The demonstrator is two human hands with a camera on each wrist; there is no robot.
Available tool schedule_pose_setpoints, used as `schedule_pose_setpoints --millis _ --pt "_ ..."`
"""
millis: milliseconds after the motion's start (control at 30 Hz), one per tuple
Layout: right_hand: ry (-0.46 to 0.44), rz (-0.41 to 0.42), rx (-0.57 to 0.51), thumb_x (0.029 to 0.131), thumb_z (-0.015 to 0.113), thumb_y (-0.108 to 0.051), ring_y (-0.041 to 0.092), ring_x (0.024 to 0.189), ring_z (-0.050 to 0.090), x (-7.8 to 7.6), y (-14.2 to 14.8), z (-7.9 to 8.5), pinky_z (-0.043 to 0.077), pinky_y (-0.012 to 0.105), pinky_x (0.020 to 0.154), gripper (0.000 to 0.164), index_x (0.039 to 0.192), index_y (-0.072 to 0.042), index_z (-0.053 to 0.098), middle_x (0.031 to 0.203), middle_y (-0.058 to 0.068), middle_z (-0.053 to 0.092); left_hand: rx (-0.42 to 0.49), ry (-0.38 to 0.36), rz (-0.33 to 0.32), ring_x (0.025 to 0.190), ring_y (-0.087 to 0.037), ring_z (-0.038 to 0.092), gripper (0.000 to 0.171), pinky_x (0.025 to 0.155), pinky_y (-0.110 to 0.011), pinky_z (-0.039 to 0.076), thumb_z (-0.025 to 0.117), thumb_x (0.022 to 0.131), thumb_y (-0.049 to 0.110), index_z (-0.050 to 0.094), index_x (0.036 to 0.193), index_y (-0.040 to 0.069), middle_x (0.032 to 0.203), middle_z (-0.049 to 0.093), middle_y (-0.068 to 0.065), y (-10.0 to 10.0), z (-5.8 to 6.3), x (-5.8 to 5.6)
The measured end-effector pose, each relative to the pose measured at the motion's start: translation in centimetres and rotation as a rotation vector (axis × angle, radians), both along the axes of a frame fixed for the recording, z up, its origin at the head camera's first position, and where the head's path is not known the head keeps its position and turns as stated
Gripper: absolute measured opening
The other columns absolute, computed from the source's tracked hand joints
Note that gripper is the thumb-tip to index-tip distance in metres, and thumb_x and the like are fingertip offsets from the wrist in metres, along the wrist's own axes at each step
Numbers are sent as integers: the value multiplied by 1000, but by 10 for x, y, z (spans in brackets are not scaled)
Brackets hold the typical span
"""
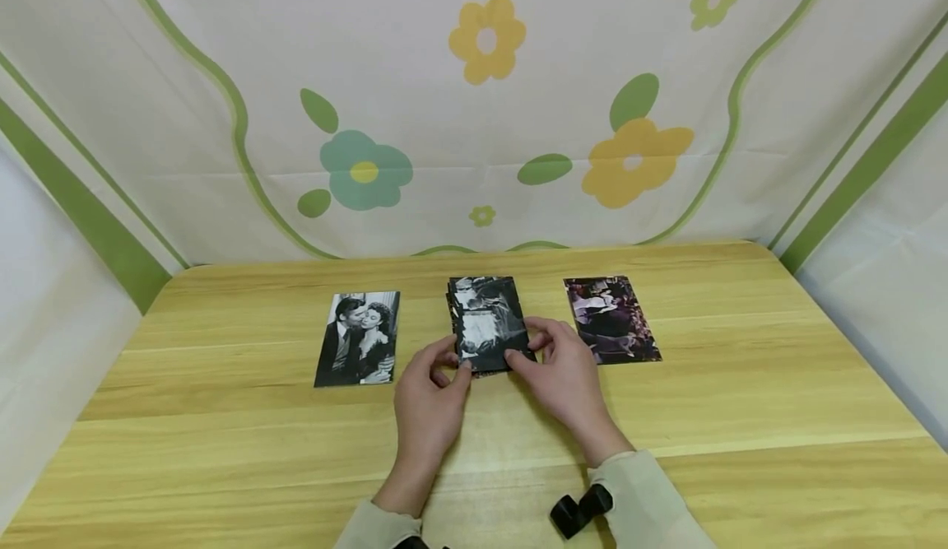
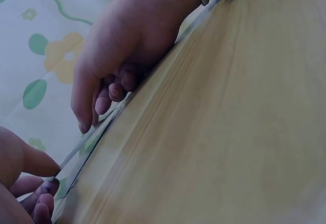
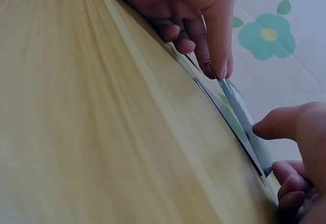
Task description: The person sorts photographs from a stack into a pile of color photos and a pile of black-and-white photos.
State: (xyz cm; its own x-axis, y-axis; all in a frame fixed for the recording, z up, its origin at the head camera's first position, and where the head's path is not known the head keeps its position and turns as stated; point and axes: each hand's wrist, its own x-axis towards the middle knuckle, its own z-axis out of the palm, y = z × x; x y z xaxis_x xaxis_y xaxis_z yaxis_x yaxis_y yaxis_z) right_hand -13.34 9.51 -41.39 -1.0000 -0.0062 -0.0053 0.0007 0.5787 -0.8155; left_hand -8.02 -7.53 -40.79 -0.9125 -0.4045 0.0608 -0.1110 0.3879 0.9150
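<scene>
Both hands hold a black-and-white photo card (image 1: 490, 327) at its near corners, over a small pile of cards whose edges peek out at its left and bottom. My left hand (image 1: 431, 405) pinches the left corner between thumb and fingers. At the right edge, my right hand (image 1: 566, 376) grips it with the thumb on top. In the right wrist view the held card (image 3: 238, 107) is tilted, its near edge raised above the cards (image 3: 229, 127) on the table. Most of the pile is hidden under it.
A black-and-white photo (image 1: 359, 339) of a couple lies to the left on the wooden table (image 1: 244, 450). Another photo (image 1: 613, 318), in dark purple tones, lies to the right, near the right hand. A flower-patterned cloth (image 1: 415, 63) stands behind the table.
</scene>
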Motion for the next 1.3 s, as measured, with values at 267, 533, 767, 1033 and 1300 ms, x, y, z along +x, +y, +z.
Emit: schedule_pose_setpoints --millis 267,533,767,1033,1300 --pt "11 28 -53 89 88 -24 16 81 53 0 1 0 42 27 71 51 137 -17 72 107 3 67 26 -18 -4 70 -10 54 38 62 -23 42 80 93 6 77 130 12 102 79 -6 1 2 0" --pt "22 -36 5 88 88 -25 17 84 56 -1 0 0 43 33 80 65 146 -8 64 120 8 67 -30 -34 5 71 -11 54 36 63 -26 42 78 94 4 76 129 11 101 77 -6 1 2 1" --pt "11 -31 -47 90 86 -24 14 78 56 -1 1 -1 44 26 67 58 144 -12 67 119 6 71 -60 -38 10 75 -11 54 34 68 -28 42 75 94 5 77 128 12 101 74 -5 1 2 2" --pt "11 -27 -175 89 87 -15 15 85 59 0 0 2 48 23 73 59 145 -17 68 118 6 68 71 -20 24 80 -13 59 32 71 -24 48 73 95 3 79 125 9 102 73 -9 -2 4 2" --pt "12 29 -264 92 79 -6 18 99 65 3 1 15 56 20 82 57 147 -16 66 121 8 68 254 -42 14 89 -14 67 29 75 -19 54 74 95 2 78 123 3 110 77 -15 -10 15 1"
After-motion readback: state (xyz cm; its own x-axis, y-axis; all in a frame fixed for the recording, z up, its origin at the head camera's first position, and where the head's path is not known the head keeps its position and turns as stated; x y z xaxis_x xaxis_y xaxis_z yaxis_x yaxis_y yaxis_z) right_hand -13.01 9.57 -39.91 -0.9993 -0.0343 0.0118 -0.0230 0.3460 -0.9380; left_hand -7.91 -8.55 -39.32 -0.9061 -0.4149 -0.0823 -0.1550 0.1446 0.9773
